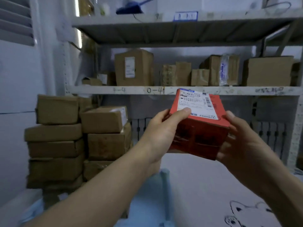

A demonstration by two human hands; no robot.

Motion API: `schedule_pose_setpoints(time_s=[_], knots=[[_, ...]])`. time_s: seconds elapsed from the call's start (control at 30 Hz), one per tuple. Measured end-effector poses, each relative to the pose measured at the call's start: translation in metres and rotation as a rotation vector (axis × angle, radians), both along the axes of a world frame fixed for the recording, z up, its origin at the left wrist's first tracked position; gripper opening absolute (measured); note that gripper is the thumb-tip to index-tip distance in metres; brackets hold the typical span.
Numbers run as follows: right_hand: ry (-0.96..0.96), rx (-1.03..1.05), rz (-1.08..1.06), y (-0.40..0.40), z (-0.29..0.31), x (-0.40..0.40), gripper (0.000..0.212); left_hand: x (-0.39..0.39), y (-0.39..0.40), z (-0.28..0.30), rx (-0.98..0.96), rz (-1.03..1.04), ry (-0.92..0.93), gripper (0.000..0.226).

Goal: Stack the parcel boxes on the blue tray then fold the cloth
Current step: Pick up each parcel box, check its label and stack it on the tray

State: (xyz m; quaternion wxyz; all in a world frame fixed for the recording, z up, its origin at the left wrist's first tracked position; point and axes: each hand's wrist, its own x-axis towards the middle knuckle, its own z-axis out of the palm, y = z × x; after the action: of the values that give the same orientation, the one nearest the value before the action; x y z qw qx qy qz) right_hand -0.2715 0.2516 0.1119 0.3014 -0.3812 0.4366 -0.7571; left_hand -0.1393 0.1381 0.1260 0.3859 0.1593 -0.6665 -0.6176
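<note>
A red parcel box (199, 138) with a white shipping label on top is held up in mid-air in front of the shelves. My left hand (161, 133) grips its left side, thumb on the label. My right hand (241, 140) grips its right side. Two stacks of brown cardboard parcel boxes (78, 140) stand at the left. Below my arms lies the light blue tray (152, 194), mostly hidden by my left forearm. A pale cloth (213, 185) with a cat drawing lies at the lower right.
A grey metal shelf unit (180, 90) runs across the back, its middle shelf holding several brown boxes (134, 68). A white wall with a louvred vent (16, 22) is at the left. A blue scoop (131, 7) lies on the top shelf.
</note>
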Motion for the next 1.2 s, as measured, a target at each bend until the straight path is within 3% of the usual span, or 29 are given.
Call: schedule_pose_setpoints(time_s=[0.13,0.23,0.33,0.43,0.6,0.77,0.97,1.07,1.2], knots=[[-0.003,-0.037,0.116,-0.016,0.034,0.02,0.049,0.025,-0.01,0.038,-0.097,0.059,-0.027,0.048],[-0.009,-0.023,0.142,-0.031,0.049,0.037,0.04,0.055,-0.019,0.054,-0.313,0.147,-0.158,0.065],[0.02,0.019,0.172,-0.051,0.056,0.05,0.035,0.091,-0.039,0.058,-0.69,0.507,-0.295,0.091],[0.085,0.056,0.163,-0.077,0.064,0.062,0.029,0.132,-0.07,0.06,-0.968,0.936,-0.35,0.079],[0.185,0.074,0.145,-0.126,0.092,0.083,0.03,0.177,-0.125,0.045,-0.813,1.148,-0.567,0.079],[0.241,0.13,0.112,-0.174,0.111,0.111,0.045,0.189,-0.15,0.03,-0.589,1.043,-0.583,0.082],[0.343,0.243,0.068,-0.212,0.109,0.128,0.067,0.191,-0.163,0.019,-0.614,1.083,-0.502,0.076],[0.554,0.326,-0.027,-0.216,0.106,0.129,0.083,0.195,-0.166,0.017,-0.618,1.091,-0.495,0.076],[0.685,0.381,-0.04,-0.209,0.101,0.131,0.071,0.199,-0.166,0.014,-0.61,1.087,-0.459,0.076]])
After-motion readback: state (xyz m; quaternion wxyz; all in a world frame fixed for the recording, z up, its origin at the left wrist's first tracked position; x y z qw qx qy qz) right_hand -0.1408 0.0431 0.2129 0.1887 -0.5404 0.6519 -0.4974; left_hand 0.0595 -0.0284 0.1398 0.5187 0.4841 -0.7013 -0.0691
